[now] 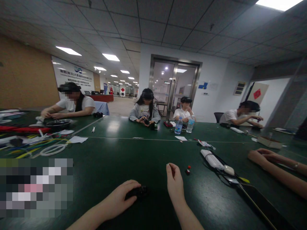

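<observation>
left hand (pixel 122 192) gripped a black object (pixel 141 191) over the green table (pixel 134 153); right hand (pixel 175 179) was pinched together, contents unclear, near a small red-topped piece (pixel 188 171).

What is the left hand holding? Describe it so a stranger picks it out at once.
On the dark green table, find the wearer's two bare hands in the foreground. The left hand curls over a small black object, one end sticking out past the fingers. Unlike the red-topped piece right of the right hand, its visible part shows no red.
</observation>
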Tool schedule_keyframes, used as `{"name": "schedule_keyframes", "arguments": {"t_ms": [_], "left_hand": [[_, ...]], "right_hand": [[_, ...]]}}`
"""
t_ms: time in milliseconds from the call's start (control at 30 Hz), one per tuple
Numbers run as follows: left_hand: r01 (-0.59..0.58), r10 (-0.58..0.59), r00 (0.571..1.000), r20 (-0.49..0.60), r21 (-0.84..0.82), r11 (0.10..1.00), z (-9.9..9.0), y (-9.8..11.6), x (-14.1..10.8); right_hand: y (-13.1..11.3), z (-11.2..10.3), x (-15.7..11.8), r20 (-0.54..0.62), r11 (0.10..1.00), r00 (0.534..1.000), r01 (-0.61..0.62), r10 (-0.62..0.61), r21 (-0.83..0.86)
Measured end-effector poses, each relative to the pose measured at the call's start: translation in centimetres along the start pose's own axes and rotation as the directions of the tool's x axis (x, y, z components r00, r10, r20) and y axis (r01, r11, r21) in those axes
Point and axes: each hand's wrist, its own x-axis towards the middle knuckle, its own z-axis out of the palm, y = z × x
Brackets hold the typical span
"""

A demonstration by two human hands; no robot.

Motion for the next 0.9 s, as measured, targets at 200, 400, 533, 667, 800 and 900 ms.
{"name": "schedule_keyframes", "arguments": {"t_ms": [200,400,533,667,800,900], "left_hand": [[-0.012,0.012,1.0,-0.011,0.019,1.0,0.22,-0.53,0.13],[0.001,-0.001,1.0,0.0,0.009,1.0,0.06,-0.38,0.09],[0.004,-0.004,1.0,-0.002,0.015,1.0,-0.01,-0.19,0.07],[0.001,-0.001,1.0,0.001,0.012,1.0,0.02,-0.12,-0.02],[0.0,0.0,1.0,0.001,0.007,1.0,0.04,-0.1,-0.06],[0.009,-0.009,1.0,0.001,0.011,1.0,0.0,0.1,-0.08]], "right_hand": [[-0.29,-0.1,-0.23,-0.004,1.0,1.0,-0.013,0.013,0.0],[0.03,0.02,0.03,-0.012,1.0,1.0,-0.003,0.003,-0.007],[0.17,0.05,0.12,-0.006,1.0,1.0,0.004,-0.004,-0.004],[-0.02,-0.02,-0.11,-0.005,1.0,1.0,0.02,-0.02,-0.013],[-0.23,-0.14,-0.37,-0.002,1.0,1.0,0.026,-0.026,-0.015],[-0.22,-0.15,-0.35,0.004,1.0,1.0,0.026,-0.026,-0.016]]}}
